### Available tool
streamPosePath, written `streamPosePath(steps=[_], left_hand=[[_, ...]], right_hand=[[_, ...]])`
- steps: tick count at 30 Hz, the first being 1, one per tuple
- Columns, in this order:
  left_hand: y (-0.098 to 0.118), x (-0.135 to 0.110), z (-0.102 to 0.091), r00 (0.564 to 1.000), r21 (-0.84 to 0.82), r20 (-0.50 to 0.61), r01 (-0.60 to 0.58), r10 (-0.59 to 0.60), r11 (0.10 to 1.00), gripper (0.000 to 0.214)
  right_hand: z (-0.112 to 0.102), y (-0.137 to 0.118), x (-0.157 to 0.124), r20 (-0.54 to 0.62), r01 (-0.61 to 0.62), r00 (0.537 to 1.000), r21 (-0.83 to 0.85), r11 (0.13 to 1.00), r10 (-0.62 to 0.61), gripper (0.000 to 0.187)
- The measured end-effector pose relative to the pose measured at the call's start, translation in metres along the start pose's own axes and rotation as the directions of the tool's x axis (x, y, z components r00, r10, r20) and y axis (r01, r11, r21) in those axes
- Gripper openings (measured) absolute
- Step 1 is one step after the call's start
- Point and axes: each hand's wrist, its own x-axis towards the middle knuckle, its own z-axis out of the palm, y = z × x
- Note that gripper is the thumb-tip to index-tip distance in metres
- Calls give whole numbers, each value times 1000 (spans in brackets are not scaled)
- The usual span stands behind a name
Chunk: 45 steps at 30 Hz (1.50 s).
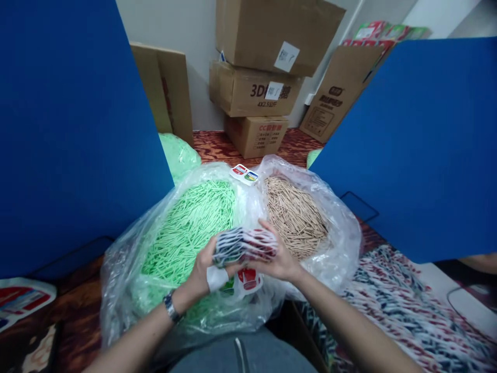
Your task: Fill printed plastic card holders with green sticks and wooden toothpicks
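Note:
Both my hands hold a thick stack of small flat packets (244,244) printed in red, dark and white, just above two open plastic bags. My left hand (205,269) grips the stack's left end; its thumb wears a white wrap and a watch sits on the wrist. My right hand (277,256) closes on the right end, fingers over the top. Under the stack hangs one packet (248,280) with a red and green print. The left bag holds green sticks (190,228). The right bag holds tan wooden sticks (295,215).
Blue partition boards stand at left (70,129) and right (419,145). Cardboard boxes (260,88) are stacked at the back wall. A heap of loose packets (399,305) lies at right. A packet (244,173) rests between the bags. More printed sheets (19,300) lie far left.

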Motion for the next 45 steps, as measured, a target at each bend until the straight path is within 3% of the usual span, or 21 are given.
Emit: streamPosePath(steps=[2, 5, 8, 11, 13, 15, 19, 25, 30, 34, 37, 39, 42, 45], left_hand=[[-17, -16, 11, 997, 69, 24, 68, -70, 995, 82], [-30, -24, 17, 994, 114, 94, 43, -54, 993, 92], [-28, -21, 18, 997, 115, 70, 6, -14, 993, 84], [-23, -25, 18, 995, 193, -29, -91, 98, 977, 76], [-25, -34, 17, 980, 214, -45, -180, 194, 960, 83], [-30, -45, 17, 978, 198, 0, -204, 208, 959, 92], [-45, -58, 20, 996, 173, 76, -57, 45, 983, 90], [-48, -51, 27, 998, 76, 57, 13, -18, 997, 95], [-45, -45, 27, 1000, 97, 1, -26, 26, 995, 90], [-44, -45, 24, 999, 106, 32, -38, 35, 994, 76], [-45, -44, 23, 1000, 134, 24, -21, 18, 991, 74], [-45, -43, 23, 1000, 159, 5, -21, 20, 987, 74], [-46, -41, 24, 999, 184, 1, -41, 41, 982, 73], [-44, -40, 24, 999, 190, 12, -46, 45, 981, 73]], right_hand=[[7, 13, -19, 38, -57, 998, 47, 997, 56, 99], [12, 22, -29, 59, -136, 990, 93, 986, 131, 97], [10, 13, -25, 43, -125, 992, 94, 988, 121, 74], [6, -3, -23, -68, -53, 996, 115, 992, 61, 53], [5, -10, -28, -119, 20, 993, 117, 993, -6, 58], [8, -9, -37, -74, 40, 997, 101, 994, -33, 73], [20, 4, -54, 22, -50, 999, 51, 997, 49, 89], [28, 11, -52, 11, -139, 990, 119, 983, 139, 87], [30, 10, -46, 0, -190, 982, 86, 978, 190, 83], [24, 11, -44, 44, -90, 995, 10, 996, 90, 104], [12, 5, -44, 31, 5, 1000, -142, 990, 0, 112], [2, -3, -47, 9, 85, 996, -241, 967, -85, 105], [-12, -19, -53, -12, 188, 979, -358, 915, -206, 74], [-18, -29, -61, -8, 211, 970, -477, 853, -244, 46]])
